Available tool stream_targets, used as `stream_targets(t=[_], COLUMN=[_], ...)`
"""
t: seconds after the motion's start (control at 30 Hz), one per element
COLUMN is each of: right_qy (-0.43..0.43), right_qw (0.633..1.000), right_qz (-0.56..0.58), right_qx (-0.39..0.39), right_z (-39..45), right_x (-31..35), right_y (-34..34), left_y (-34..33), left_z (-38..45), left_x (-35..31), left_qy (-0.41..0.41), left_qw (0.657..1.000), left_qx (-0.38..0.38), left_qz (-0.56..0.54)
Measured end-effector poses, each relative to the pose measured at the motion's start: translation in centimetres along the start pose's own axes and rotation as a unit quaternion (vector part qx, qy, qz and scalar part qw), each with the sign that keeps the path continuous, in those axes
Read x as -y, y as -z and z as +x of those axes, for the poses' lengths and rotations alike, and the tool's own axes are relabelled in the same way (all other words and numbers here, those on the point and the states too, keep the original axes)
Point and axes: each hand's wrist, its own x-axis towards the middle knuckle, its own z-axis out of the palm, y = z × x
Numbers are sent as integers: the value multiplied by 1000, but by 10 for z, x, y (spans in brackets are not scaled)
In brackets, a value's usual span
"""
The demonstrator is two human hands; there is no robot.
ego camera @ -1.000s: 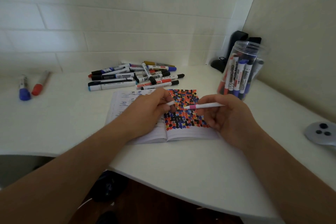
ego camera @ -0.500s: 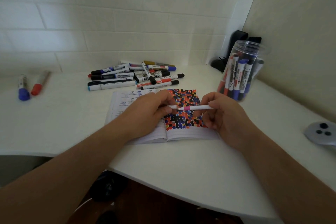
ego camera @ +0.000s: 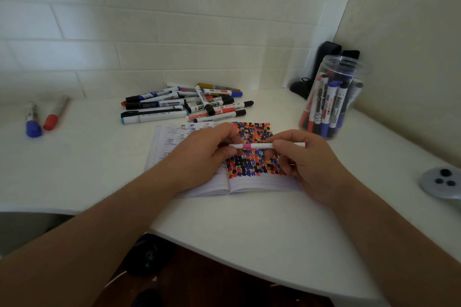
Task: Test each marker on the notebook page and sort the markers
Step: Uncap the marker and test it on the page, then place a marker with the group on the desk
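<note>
A thin white marker with a pink band [ego camera: 257, 145] lies level between both hands, above the open notebook [ego camera: 252, 182]. My left hand [ego camera: 199, 154] pinches its left end, where the cap sits. My right hand [ego camera: 304, 157] pinches the barrel right of the pink band. The notebook's right page is covered with red, black, blue and orange test dots. A pile of markers [ego camera: 184, 104] lies behind the notebook. A clear plastic jar [ego camera: 331, 97] at the right holds several markers upright.
A blue-capped marker [ego camera: 32, 119] and a red-capped marker [ego camera: 53, 114] lie apart at the far left. A grey controller [ego camera: 441, 182] sits at the right edge. Black objects [ego camera: 321, 67] stand in the corner behind the jar. The table's curved front edge runs below my forearms.
The cap in my left hand and the marker in my right hand have come together into one capped marker, held level over the page.
</note>
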Motion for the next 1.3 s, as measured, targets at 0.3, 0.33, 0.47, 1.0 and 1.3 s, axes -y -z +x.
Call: stream_targets(t=[0.3, 0.33, 0.47, 1.0, 1.3], right_qy=[33, 33, 42, 106, 171], right_qw=[997, 997, 997, 993, 970], right_qz=[-66, -67, -55, -9, -142], right_qx=[25, 33, 42, -60, -99], right_z=[-5, -4, -2, 2, 3], right_x=[-3, -3, -4, -10, -17], right_y=[-2, -2, -2, 8, 12], left_y=[-1, -2, -5, 206, 207], left_z=[0, 0, 1, -65, -114], left_x=[4, 4, -3, 122, 176], left_qy=[-27, -30, -73, 324, 431], left_qw=[999, 999, 991, 871, 826], left_qx=[-14, -16, -44, -259, -205], left_qz=[34, 40, 108, 262, 300])
